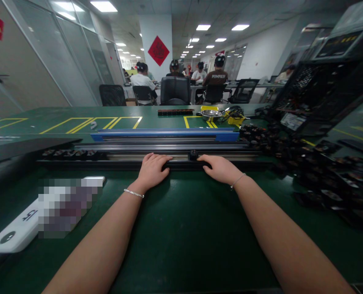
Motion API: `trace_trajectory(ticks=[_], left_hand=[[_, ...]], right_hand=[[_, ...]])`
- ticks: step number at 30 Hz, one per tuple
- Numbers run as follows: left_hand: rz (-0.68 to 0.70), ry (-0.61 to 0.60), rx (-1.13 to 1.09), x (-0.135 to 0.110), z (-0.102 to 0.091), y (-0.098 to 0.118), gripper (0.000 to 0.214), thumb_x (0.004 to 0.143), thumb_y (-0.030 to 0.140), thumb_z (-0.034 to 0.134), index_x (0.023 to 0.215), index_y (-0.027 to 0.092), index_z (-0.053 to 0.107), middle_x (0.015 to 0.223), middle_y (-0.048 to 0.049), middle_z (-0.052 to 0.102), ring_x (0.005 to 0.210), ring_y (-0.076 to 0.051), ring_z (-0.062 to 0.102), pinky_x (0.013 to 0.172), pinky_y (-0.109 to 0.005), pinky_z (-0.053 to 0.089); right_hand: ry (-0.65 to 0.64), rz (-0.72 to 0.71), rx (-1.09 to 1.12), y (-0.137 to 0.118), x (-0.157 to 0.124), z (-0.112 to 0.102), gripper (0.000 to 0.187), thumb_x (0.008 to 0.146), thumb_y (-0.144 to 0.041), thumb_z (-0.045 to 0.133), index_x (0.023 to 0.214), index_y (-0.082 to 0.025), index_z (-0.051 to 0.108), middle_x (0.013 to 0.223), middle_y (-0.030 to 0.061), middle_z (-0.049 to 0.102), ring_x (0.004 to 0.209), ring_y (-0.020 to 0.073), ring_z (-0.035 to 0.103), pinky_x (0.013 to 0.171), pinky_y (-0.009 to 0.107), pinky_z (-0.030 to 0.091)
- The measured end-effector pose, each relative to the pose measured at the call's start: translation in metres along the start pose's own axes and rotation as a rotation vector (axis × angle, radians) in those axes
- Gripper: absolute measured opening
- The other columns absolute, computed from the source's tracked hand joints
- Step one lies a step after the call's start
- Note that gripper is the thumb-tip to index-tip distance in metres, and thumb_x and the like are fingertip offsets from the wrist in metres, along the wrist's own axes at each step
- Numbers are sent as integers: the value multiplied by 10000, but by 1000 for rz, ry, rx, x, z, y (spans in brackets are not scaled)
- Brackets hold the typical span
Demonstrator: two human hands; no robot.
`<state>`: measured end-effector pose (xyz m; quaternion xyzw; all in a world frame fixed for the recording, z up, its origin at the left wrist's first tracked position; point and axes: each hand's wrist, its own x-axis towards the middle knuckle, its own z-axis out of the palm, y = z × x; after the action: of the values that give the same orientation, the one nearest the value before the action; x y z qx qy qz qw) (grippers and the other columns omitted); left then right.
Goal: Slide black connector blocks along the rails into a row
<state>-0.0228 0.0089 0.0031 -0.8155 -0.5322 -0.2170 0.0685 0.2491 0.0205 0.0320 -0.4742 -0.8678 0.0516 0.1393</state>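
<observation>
A long black rail (123,164) with a metallic strip along it lies across the green table before me. My left hand (153,168) rests over the rail, fingers stretched to the right and thumb apart, holding nothing I can see. On the rail, between my hands, is a small black block (193,155). The index fingertip of my right hand (220,168) touches or nearly touches the block's right side; the thumb hangs apart below. Several similar-looking small black parts (69,154) sit in a row at the rail's left end.
Behind are silvery bars (157,146) and a blue-sided rail (169,134). Many black parts (328,175) are heaped at right near a black case (310,81). A metal bowl (211,115) stands farther back. A white device (19,228) lies at left. People sit beyond the table.
</observation>
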Motion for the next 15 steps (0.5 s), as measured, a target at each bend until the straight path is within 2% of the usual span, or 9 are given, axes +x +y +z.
trace_trajectory(ticks=[15], left_hand=[[-11,-8,-1,0,0,0,405,820,312,508,1219,315,581,1222,-5,650,1144,-214,553,1092,-447,258]], right_hand=[[-9,26,-36,-1,-1,-3,377,843,-218,495,1207,-247,586,1217,37,643,1083,219,606,957,367,456]])
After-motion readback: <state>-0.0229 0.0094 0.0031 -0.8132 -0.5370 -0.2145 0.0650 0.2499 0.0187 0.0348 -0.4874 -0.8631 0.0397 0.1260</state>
